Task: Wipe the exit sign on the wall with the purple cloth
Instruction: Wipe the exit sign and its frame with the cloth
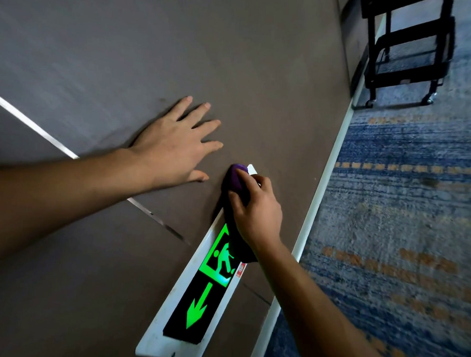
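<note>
head view, tilted. exit sign (195, 293) mounted low on the brown wall (126, 49), just above the white baseboard (324, 188); white frame, black panel, green running-figure pictogram and green arrow lit. purple cloth (236, 178) bunched over the far end of the sign, covering that part of the panel and touching the wall beside it. right hand (257, 212) on top of the cloth, fingers (241, 174) curled and clamped on it, pressing it to the sign. left hand (173, 145) flat on the wall just beside the cloth, fingers (204, 126) spread apart, holding nothing. blue patterned carpet (404, 214) to the right; black wheeled cart (407, 51) at the far end, well apart.
</note>
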